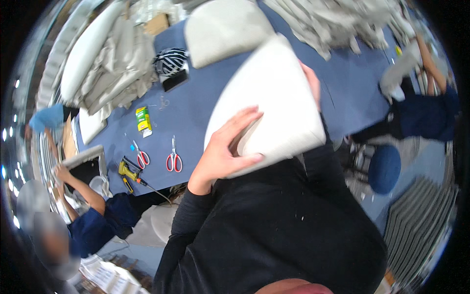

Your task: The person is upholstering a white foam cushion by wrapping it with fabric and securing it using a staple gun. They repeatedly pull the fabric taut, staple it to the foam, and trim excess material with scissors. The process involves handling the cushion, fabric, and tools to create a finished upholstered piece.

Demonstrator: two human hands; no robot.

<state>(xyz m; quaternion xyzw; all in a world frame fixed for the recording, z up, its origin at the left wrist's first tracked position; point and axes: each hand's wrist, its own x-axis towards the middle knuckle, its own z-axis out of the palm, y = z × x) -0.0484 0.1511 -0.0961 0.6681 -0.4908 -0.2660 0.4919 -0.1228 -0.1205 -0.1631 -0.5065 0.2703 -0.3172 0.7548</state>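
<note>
A cream-white padded seat cushion [279, 93] is tilted up in front of my body. My left hand [225, 149] grips its lower left edge, with the thumb and fingers spread on the pale surface around a fold or gap. My right hand [312, 82] holds the right edge; most of its fingers are behind the cushion. Beyond it, a second cream cushion [227, 29] lies flat on the blue table [196, 105]. Two pairs of red-and-white-handled scissors [174, 160] [141, 156] rest on the table to the left of my left hand.
A yellow staple gun [128, 170] with a hose, a green-yellow packet [143, 121] and a striped cloth bundle [170, 61] beside a phone lie at left. Grey covers [117, 63] pile up far left, more fabric [333, 24] far right. People work on both sides; a blue stool [385, 169] stands right.
</note>
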